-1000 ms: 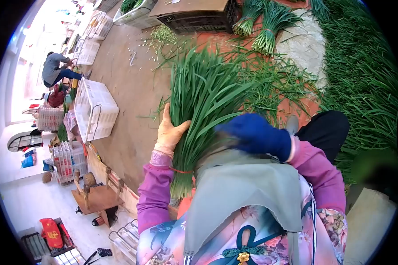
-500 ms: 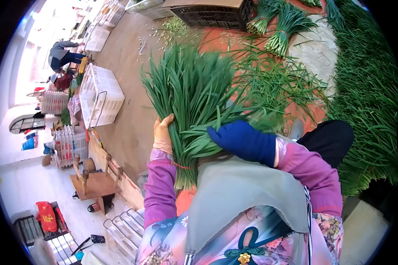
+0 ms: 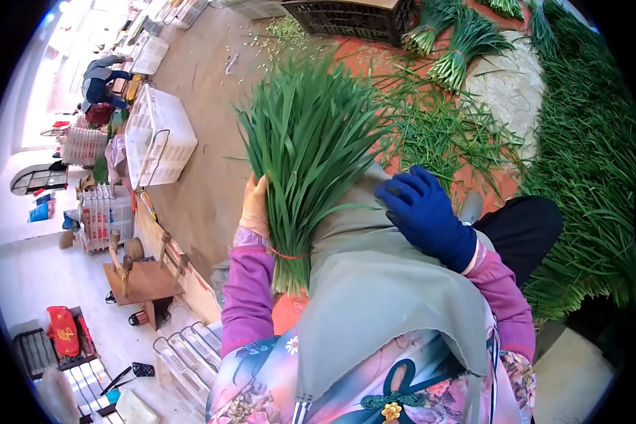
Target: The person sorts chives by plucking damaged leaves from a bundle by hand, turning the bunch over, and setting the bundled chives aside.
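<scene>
My left hand (image 3: 255, 206), in a pale orange glove, grips a large bunch of long green leaves (image 3: 307, 141) from its left side. A red band (image 3: 290, 255) circles the pale stem ends, just below that hand. The leaves fan out upward and away from me. My right hand (image 3: 420, 212), in a dark blue glove, is to the right of the bunch and above the grey apron (image 3: 392, 297). Its fingers are apart and hold nothing.
Loose leaves (image 3: 445, 134) litter the red floor, with tied bunches (image 3: 466, 53) beyond. A big leaf pile (image 3: 579, 155) lies right. A white crate (image 3: 161, 138), an upturned stool (image 3: 145, 281) and a dark crate (image 3: 343, 21) stand around. A person (image 3: 100, 78) bends at far left.
My right hand has drawn back from the leaves to the right and its fingers have spread. My left hand still holds the bunch. The far person has bent over.
</scene>
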The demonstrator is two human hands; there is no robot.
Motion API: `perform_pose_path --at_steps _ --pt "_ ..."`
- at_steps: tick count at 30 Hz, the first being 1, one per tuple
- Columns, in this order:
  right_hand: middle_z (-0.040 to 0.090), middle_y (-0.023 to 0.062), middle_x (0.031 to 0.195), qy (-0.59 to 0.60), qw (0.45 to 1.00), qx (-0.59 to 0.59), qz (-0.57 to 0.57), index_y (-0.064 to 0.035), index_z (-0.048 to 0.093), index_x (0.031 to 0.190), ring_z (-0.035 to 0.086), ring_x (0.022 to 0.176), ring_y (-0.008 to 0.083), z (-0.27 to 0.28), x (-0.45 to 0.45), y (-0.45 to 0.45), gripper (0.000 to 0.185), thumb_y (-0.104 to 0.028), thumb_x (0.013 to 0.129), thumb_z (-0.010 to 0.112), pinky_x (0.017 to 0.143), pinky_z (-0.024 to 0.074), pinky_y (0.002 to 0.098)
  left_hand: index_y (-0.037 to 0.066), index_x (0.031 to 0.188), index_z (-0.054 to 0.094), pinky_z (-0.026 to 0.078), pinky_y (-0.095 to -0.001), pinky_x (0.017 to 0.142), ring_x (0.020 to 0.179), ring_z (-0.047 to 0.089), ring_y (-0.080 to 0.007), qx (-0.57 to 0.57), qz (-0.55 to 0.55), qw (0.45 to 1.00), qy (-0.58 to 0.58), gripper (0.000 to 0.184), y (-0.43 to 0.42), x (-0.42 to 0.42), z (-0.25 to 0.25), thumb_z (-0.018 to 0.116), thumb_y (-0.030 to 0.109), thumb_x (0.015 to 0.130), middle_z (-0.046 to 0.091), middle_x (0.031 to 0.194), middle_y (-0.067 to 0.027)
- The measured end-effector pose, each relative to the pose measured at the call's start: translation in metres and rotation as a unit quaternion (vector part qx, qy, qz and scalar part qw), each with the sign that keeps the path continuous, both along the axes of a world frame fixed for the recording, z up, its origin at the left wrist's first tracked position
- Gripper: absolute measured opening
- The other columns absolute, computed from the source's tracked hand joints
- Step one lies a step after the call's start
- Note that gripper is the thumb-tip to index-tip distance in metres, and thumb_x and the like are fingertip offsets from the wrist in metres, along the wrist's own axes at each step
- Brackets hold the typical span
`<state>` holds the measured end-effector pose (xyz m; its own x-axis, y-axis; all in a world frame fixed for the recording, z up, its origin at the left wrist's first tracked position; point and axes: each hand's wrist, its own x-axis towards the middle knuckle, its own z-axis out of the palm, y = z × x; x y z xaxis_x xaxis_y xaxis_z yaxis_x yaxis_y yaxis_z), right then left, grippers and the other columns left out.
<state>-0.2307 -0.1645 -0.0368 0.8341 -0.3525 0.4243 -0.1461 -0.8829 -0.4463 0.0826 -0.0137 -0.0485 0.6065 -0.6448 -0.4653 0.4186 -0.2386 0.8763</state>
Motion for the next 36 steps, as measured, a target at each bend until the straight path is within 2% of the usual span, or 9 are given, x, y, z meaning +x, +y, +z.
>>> perform_pose_path --at_steps 3,7,9,12,16,25,31,34,36 --pt "0.058 0.0063 0.105 0.026 0.998 0.057 0.01 -0.0114 0.058 0.112 0.054 0.098 0.0272 -0.015 -0.012 0.001 0.041 -0.014 0.072 0.067 0.086 0.0416 0.0413 0.002 0.13 0.041 0.044 -0.0296 0.091 0.11 0.051 -0.0183 -0.143 -0.051 0.988 -0.033 0.058 0.022 -0.023 0.014 0.065 0.023 0.081 0.054 0.119 -0.0083" --pt "0.062 0.0054 0.095 0.006 0.992 0.127 -0.016 -0.014 0.061 0.105 0.058 0.084 0.0282 -0.03 -0.017 0.004 0.034 -0.015 0.072 0.065 0.074 0.0464 0.0408 0.001 0.118 0.051 0.048 -0.0273 0.077 0.094 0.058 -0.0165 -0.032 -0.145 0.988 -0.046 0.052 0.079 -0.003 -0.026 0.071 0.018 0.073 0.06 0.104 -0.0058" --pt "0.063 0.0075 0.089 0.027 0.985 0.171 -0.013 -0.0153 0.062 0.104 0.059 0.08 0.0295 -0.034 -0.015 0.002 0.032 -0.016 0.073 0.066 0.066 0.0475 0.0423 -0.002 0.109 0.059 0.054 -0.0294 0.067 0.08 0.064 -0.0177 0.128 -0.29 0.935 -0.16 0.033 0.095 0.006 -0.036 0.064 0.008 0.078 0.065 0.093 -0.0069" --pt "0.062 0.0082 0.084 0.088 0.98 0.181 0.012 -0.0155 0.062 0.105 0.06 0.077 0.0297 -0.038 -0.011 0.003 0.032 -0.018 0.073 0.066 0.062 0.0468 0.0434 -0.002 0.103 0.061 0.052 -0.0277 0.056 0.065 0.062 -0.0163 0.073 -0.137 0.986 -0.058 0.026 0.101 -0.005 -0.04 0.062 -0.002 0.076 0.065 0.081 -0.005" --pt "0.061 0.0077 0.083 0.071 0.979 0.188 0.037 -0.0152 0.062 0.105 0.059 0.076 0.0288 -0.044 -0.01 0.002 0.032 -0.019 0.074 0.065 0.062 0.0466 0.0419 -0.001 0.104 0.061 0.051 -0.0286 0.065 0.078 0.06 -0.0143 0.061 -0.178 0.971 -0.149 0.03 0.09 -0.009 -0.028 0.066 -0.002 0.074 0.065 0.091 -0.0038" --pt "0.06 0.008 0.072 0.067 0.982 0.174 0.026 -0.0125 0.065 0.096 0.06 0.066 0.0279 -0.04 -0.019 -0.007 0.02 -0.02 0.077 0.065 0.055 0.0451 0.0395 0.002 0.116 0.054 0.048 -0.0291 0.078 0.091 0.055 -0.0156 0.08 -0.215 0.969 -0.094 0.049 0.101 0.0 -0.032 0.073 0.007 0.071 0.059 0.106 -0.0052" --pt "0.058 0.009 0.06 -0.181 0.939 0.293 0.006 -0.0102 0.066 0.095 0.056 0.051 0.0266 0.028 -0.009 -0.046 0.024 -0.024 0.076 0.07 0.047 0.0421 0.0364 0.002 0.119 0.052 0.048 -0.0303 0.082 0.095 0.056 -0.0164 0.063 -0.253 0.955 -0.142 0.049 0.091 -0.004 -0.021 0.072 0.007 0.075 0.059 0.11 -0.0066" --pt "0.057 0.0083 0.057 -0.201 0.964 0.173 0.012 -0.0104 0.065 0.098 0.056 0.048 0.027 0.071 0.014 -0.054 0.026 -0.025 0.077 0.069 0.046 0.0427 0.0366 0.002 0.121 0.051 0.048 -0.0309 0.084 0.097 0.056 -0.0168 0.058 -0.259 0.955 -0.135 0.052 0.087 -0.003 -0.017 0.073 0.007 0.074 0.058 0.112 -0.0067" --pt "0.057 0.0112 0.059 -0.063 0.993 0.089 0.042 -0.0056 0.063 0.102 0.055 0.048 0.0288 0.084 0.03 -0.056 0.029 -0.024 0.08 0.065 0.046 0.0425 0.0374 0.002 0.122 0.05 0.048 -0.0312 0.084 0.098 0.056 -0.017 0.049 -0.279 0.948 -0.142 0.055 0.084 -0.002 -0.016 0.074 0.007 0.073 0.058 0.112 -0.0067"
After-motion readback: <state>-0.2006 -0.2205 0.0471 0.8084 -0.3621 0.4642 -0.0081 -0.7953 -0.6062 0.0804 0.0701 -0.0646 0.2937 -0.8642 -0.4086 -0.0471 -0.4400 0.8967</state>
